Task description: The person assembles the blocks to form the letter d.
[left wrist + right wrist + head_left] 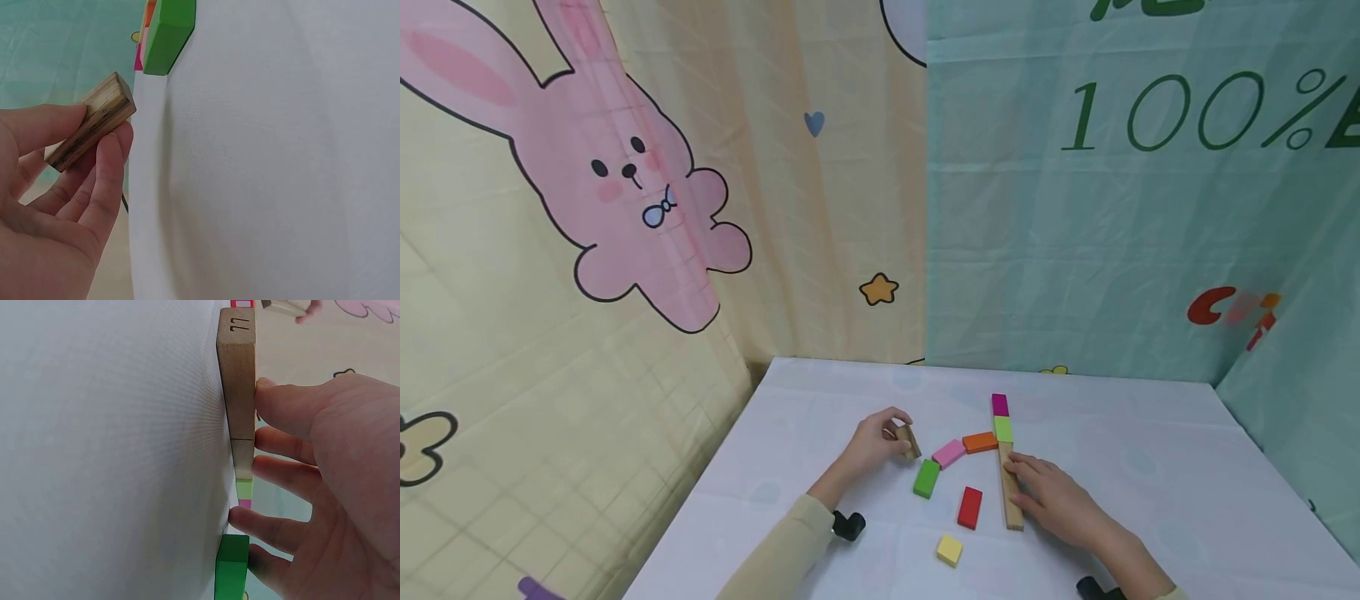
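Note:
My left hand (874, 437) pinches a small wooden block (94, 122) between thumb and fingers, tilted and raised. My right hand (1060, 497) has its fingers extended, with thumb and fingertips right at the side of two wooden blocks (1011, 492) laid end to end. The nearer one carries the number 77 in the right wrist view. Beyond them the line runs on with a light green block (1003, 429) and a magenta block (1000, 405). Another green block (231, 569) shows by the right little finger; my hand hides it from the head view.
An orange block (980, 442), a pink block (949, 454) and a green block (927, 479) curve off left from the line. Nearer me lie a red block (970, 508) and a yellow block (950, 551). The white table (1135, 433) stands against printed curtains.

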Tool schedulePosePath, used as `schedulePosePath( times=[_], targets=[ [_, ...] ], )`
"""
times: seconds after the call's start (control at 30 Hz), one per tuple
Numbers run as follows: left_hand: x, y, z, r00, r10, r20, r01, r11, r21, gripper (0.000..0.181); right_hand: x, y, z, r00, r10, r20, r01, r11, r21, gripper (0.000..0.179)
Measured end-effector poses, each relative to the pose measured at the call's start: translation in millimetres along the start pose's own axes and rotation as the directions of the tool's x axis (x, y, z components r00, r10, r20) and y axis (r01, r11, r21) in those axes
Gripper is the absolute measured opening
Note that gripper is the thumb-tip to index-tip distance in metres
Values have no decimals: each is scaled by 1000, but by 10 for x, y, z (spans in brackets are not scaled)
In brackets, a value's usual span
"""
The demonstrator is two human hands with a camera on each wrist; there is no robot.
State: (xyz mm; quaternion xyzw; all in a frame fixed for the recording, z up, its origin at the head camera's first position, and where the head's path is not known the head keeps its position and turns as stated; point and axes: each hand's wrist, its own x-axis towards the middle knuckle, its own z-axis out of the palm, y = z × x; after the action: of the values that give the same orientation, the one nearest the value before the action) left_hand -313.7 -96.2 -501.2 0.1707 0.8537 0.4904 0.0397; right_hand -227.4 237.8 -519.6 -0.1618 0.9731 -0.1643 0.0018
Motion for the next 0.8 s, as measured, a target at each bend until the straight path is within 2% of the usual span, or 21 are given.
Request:
schedulePosePath(
  times=[0.23,0.53,0.8],
  targets=[
    [-46,23,72,1000,21,6,-21,1000,2,33,-5,-8,-3,1000,3,-5,-3,1000,4,60],
    [-154,129,132,999,9,46,-10,1000,1,32,-2,5,-5,1000,2,-3,-2,1000,4,62],
    [-249,154,189,998,-1,59,1,1000,-1,30,1,11,3,1000,-3,2,3,1000,6,62]
  ],
)
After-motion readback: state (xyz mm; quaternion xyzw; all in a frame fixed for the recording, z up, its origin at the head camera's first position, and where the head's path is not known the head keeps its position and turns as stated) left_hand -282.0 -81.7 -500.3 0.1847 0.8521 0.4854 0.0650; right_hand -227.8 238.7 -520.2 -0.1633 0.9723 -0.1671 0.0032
